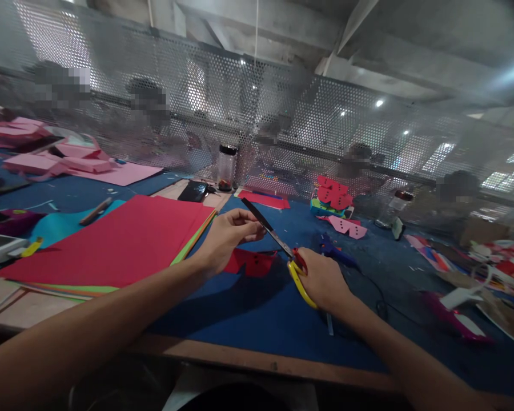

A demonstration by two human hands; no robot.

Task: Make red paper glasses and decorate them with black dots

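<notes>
My right hand (323, 282) grips a pair of scissors (278, 240) by their yellow and red handles, the dark blades pointing up and left, closed or nearly so. My left hand (229, 237) is curled, its fingertips pinched right at the blades near the tip. What the fingers pinch is too small to make out. Just under both hands a red paper cut-out with small holes (252, 262) lies on the blue table cover (248, 314).
A stack of coloured paper sheets, red on top (111, 242), lies left. A blue glue gun (336, 251) lies right of my hand. Red and pink cut-outs (336, 197) and a clear jar (227, 166) stand by the perforated screen (282, 120). Craft scraps clutter the right side.
</notes>
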